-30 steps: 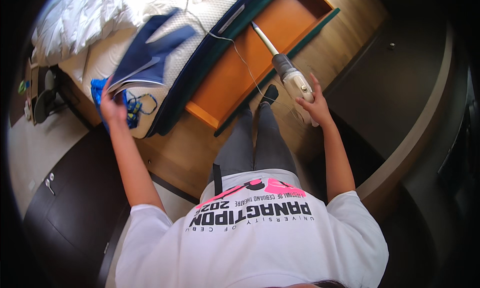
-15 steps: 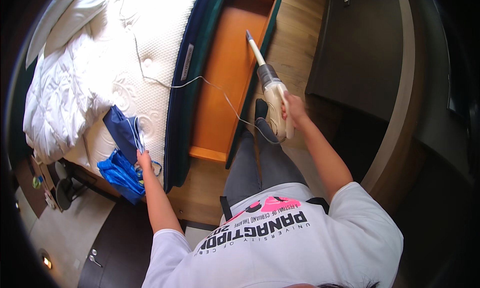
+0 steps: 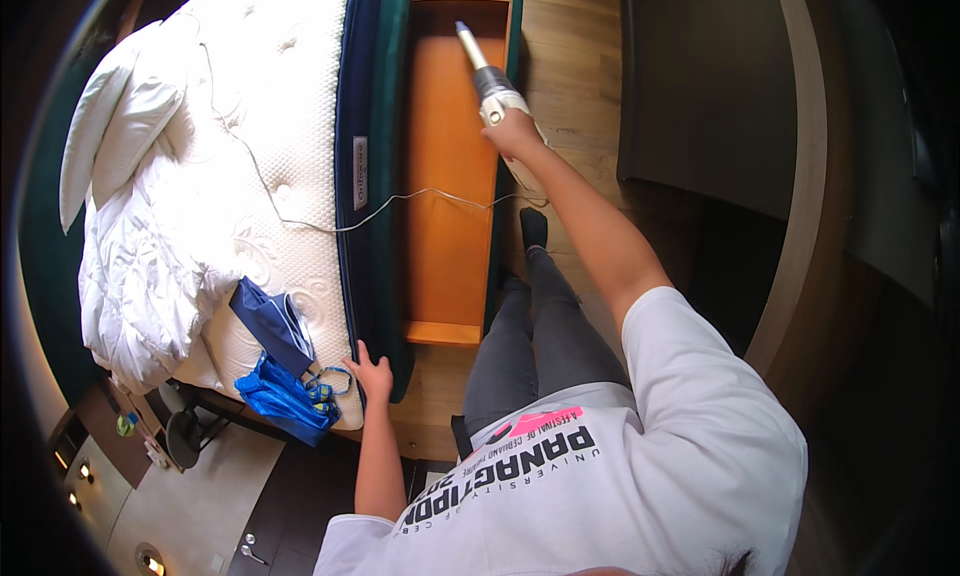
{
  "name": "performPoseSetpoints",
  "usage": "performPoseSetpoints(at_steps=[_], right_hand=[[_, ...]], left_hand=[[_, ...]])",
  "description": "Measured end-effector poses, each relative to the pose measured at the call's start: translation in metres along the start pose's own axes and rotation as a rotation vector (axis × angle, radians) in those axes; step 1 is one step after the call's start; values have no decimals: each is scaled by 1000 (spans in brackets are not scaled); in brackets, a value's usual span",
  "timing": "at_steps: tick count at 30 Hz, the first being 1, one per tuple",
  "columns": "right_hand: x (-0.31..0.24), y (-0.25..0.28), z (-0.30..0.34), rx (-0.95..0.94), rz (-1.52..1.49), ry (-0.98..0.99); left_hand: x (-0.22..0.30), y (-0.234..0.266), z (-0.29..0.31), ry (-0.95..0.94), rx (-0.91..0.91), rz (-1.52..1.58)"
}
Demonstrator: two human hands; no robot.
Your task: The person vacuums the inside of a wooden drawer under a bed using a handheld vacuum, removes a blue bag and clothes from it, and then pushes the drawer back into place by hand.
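Observation:
My right hand (image 3: 512,136) is wrapped round a cream handheld vacuum cleaner (image 3: 502,104) with a grey middle section. Its narrow nozzle reaches over the far part of an open orange-brown wooden drawer (image 3: 443,333). A thin pale cord (image 3: 390,208) crosses the drawer and the mattress. At the near corner of the white mattress (image 3: 300,106), my left hand (image 3: 373,374) has its fingers spread and holds nothing. Left of it lie a folded dark blue cloth item (image 3: 268,321) with white strings and a shiny blue bag (image 3: 280,396) with patterned handles.
A rumpled white duvet (image 3: 150,286) and pillows (image 3: 125,126) cover the mattress's left side. The drawer's dark green front (image 3: 507,106) stands beside my legs (image 3: 560,326). Dark furniture (image 3: 710,86) lines the right side of the wooden floor (image 3: 570,86). A dark door (image 3: 310,506) is at lower left.
My left hand has let go of the dark blue cloth item and moved right, to the mattress edge. My right hand has carried the vacuum cleaner farther forward and left over the drawer.

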State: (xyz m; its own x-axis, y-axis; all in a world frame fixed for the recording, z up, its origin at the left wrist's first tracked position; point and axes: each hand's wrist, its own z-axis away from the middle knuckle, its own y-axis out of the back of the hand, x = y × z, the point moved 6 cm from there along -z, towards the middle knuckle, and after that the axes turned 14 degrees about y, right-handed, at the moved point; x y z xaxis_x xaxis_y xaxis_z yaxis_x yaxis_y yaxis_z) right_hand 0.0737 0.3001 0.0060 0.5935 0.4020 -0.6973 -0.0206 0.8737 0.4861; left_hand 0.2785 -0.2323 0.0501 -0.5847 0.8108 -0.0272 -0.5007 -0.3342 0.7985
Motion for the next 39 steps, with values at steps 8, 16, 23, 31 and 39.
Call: performPoseSetpoints(at_steps=[8, 16, 23, 31, 39], right_hand=[[-34, -6, -27, 21, 89, -16], [-38, 5, -50, -81, 205, 167], [14, 21, -115, -123, 481, 272], [54, -10, -140, -243, 558, 383], [92, -41, -61, -259, 393, 409]], left_hand=[[-10, -9, 29, 160, -115, -103], [70, 36, -22, -163, 196, -59], [139, 57, -131, -132, 19, 26], [146, 46, -144, 52, -243, 31], [130, 39, -171, 221, -420, 93]])
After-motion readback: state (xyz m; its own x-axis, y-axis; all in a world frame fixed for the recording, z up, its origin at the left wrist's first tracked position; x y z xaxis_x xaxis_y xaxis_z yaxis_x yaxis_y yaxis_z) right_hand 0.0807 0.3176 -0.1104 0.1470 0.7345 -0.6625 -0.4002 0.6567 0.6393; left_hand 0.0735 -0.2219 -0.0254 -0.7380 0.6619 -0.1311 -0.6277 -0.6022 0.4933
